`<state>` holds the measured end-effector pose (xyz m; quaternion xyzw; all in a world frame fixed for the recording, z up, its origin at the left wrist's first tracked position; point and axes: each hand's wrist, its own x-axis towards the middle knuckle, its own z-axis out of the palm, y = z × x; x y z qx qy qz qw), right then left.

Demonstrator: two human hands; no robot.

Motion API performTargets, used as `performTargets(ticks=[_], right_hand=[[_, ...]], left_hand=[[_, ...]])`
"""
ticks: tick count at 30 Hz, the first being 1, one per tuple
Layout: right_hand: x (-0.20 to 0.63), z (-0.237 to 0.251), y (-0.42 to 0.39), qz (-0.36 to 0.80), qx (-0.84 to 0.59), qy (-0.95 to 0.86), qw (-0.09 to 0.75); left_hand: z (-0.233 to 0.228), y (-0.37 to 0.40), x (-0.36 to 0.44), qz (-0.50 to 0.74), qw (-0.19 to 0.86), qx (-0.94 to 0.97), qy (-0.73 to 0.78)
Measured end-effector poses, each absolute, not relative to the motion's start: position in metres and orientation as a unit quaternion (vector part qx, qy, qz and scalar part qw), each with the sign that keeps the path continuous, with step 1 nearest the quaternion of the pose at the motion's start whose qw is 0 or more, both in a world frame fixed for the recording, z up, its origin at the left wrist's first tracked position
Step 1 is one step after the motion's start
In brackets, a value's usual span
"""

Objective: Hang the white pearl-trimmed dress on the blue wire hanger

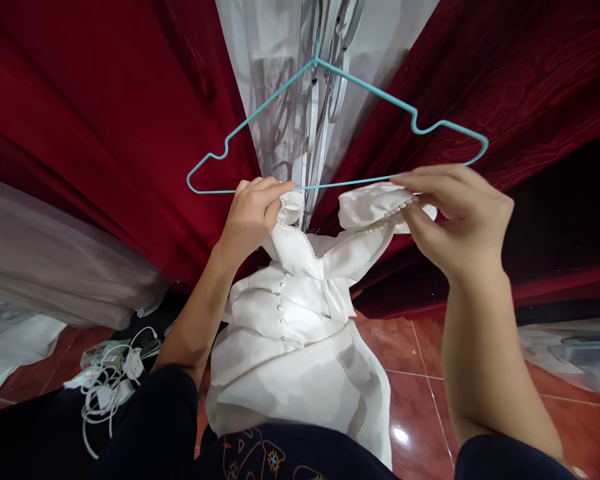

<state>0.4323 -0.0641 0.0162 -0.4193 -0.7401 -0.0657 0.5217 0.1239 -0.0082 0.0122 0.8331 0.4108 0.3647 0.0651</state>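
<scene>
A light blue wire hanger [363, 83] hangs upright in front of me, its top running out of view. Below its bottom bar is a white satin dress [305, 300] with a pearl-trimmed neckline and several covered buttons down the front. My left hand [253, 213] is closed at the bar and the dress's left shoulder piece, fingers over the top. My right hand [457, 213] pinches the pearl-edged right shoulder piece between thumb and fingers, right by the bar. Whether the fabric loops around the bar, I cannot tell.
Dark red curtains [105, 100] flank both sides, with a white decorated panel [275, 87] between them. At lower left, white cables [105, 393] lie coiled on a black surface. Pale fabric [45, 247] hangs at left. Red tiles [410, 360] cover the floor.
</scene>
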Motion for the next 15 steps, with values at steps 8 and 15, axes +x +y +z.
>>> performTargets(ticks=[8,15], right_hand=[[0.381,-0.004,-0.034,-0.008,-0.434,-0.721,0.54],[0.382,-0.011,-0.033,-0.03,-0.435,-0.703,0.562]], left_hand=[[0.005,-0.014,0.122,0.37,0.064,0.845,0.381],[-0.037,-0.037,0.101,0.555,0.09,0.729,0.391]])
